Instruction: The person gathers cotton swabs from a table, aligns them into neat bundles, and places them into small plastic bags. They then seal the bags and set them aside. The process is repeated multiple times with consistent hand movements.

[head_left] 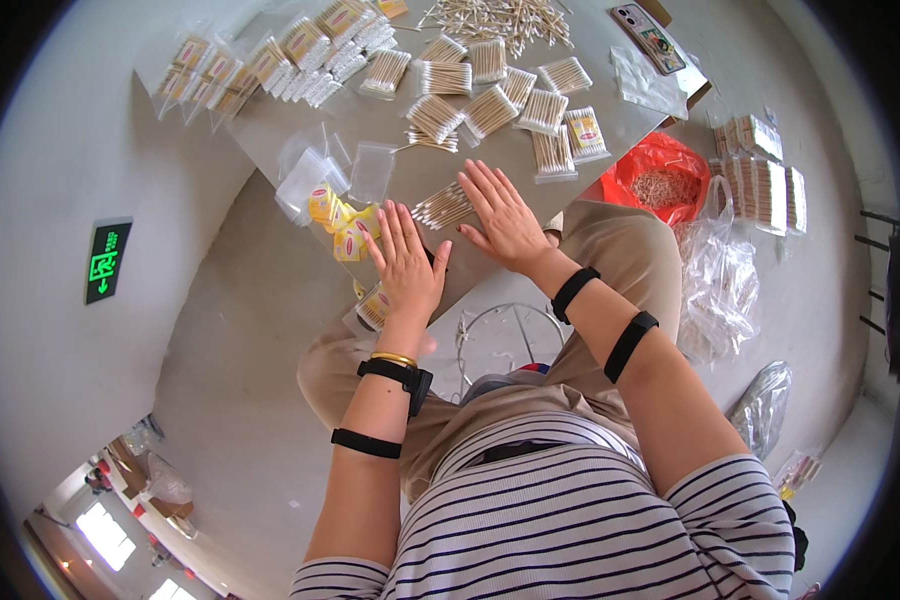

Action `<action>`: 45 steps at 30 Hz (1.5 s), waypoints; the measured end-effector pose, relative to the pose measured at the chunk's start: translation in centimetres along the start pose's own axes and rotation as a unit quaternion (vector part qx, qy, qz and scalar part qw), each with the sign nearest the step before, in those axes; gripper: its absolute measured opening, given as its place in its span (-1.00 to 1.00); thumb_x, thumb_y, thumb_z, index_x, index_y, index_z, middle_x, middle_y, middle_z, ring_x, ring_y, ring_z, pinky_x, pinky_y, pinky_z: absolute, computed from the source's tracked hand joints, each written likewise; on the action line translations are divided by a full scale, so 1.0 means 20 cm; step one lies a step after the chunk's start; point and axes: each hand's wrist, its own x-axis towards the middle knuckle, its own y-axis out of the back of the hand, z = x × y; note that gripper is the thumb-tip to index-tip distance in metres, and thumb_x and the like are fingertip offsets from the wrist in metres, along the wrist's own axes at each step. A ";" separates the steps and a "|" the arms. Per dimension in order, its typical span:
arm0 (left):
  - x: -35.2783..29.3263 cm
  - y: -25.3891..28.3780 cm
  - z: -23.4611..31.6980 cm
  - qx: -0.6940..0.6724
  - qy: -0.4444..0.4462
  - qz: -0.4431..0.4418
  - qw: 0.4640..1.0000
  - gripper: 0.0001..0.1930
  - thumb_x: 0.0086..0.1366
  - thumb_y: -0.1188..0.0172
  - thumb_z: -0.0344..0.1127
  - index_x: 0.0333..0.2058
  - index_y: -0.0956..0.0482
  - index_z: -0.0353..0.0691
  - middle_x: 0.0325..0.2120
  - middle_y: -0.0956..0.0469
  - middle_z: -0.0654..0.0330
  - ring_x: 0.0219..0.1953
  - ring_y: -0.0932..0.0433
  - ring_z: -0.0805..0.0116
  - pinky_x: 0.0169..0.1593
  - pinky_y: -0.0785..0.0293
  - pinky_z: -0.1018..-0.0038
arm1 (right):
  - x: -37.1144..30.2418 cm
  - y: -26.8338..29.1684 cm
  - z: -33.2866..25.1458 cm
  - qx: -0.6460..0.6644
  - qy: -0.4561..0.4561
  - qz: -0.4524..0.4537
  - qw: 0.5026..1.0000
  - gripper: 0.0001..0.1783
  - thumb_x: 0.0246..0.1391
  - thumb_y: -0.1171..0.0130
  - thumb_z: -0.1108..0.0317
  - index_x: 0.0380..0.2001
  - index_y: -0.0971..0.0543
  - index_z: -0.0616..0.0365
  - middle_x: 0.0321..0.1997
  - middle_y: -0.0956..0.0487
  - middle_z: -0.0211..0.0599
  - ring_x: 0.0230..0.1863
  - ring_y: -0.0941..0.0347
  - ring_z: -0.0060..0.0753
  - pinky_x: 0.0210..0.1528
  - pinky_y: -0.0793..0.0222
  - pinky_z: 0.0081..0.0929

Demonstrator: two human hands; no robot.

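Observation:
A small row of cotton swabs (443,206) lies on the grey table between my hands, near its front edge. My left hand (408,262) is stretched out at the left end of the row, palm down with its fingers straight. At the other end my right hand (503,218) is also flat and open, its fingertips beside the swab ends. Whether either palm touches the swabs I cannot tell. Left of my left hand lie yellow printed cards (352,238) and clear zip bags (373,170). A bag of swabs with a yellow card (373,306) sits by my left wrist, partly hidden.
Filled swab bags (490,110) cover the table's middle, with a loose swab pile (500,22) behind. More packs (315,45) stand at the far left. A phone (648,38) lies far right. A red bag of swabs (660,180) and stacked packs (755,185) are right of the table.

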 end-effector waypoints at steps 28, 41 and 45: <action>0.03 -0.12 0.07 -0.135 0.019 0.024 0.990 -0.17 0.60 0.32 0.27 0.59 0.08 -0.21 0.61 0.09 0.00 0.65 0.19 0.07 0.58 0.49 -0.15 | 0.05 -0.16 -0.13 -0.098 -0.007 -0.043 0.994 -0.16 0.39 -0.01 0.00 0.54 -0.14 0.29 0.69 0.00 0.03 0.71 0.17 -0.04 0.70 0.26 -0.08; -0.11 -0.01 0.07 -0.154 0.015 0.048 0.987 -0.16 0.55 0.03 0.14 0.54 0.00 -0.34 0.56 -0.03 -0.10 0.61 0.08 -0.09 0.58 0.34 -0.18 | 0.16 0.02 -0.11 -0.031 0.060 -0.016 0.998 -0.78 0.10 -0.30 0.41 -0.15 -0.63 0.03 0.04 -0.49 -0.27 0.17 -0.39 -0.15 0.22 -0.34 -0.19; -0.16 -0.01 0.10 -0.161 0.011 0.040 0.986 -0.20 0.56 0.04 0.13 0.53 -0.05 -0.33 0.54 -0.05 -0.13 0.60 0.05 -0.17 0.57 0.29 -0.21 | 0.21 0.03 -0.08 -0.015 0.087 -0.036 0.995 -0.91 0.11 -0.31 0.39 -0.29 -0.62 0.02 -0.08 -0.48 -0.33 0.05 -0.40 -0.19 0.11 -0.35 -0.23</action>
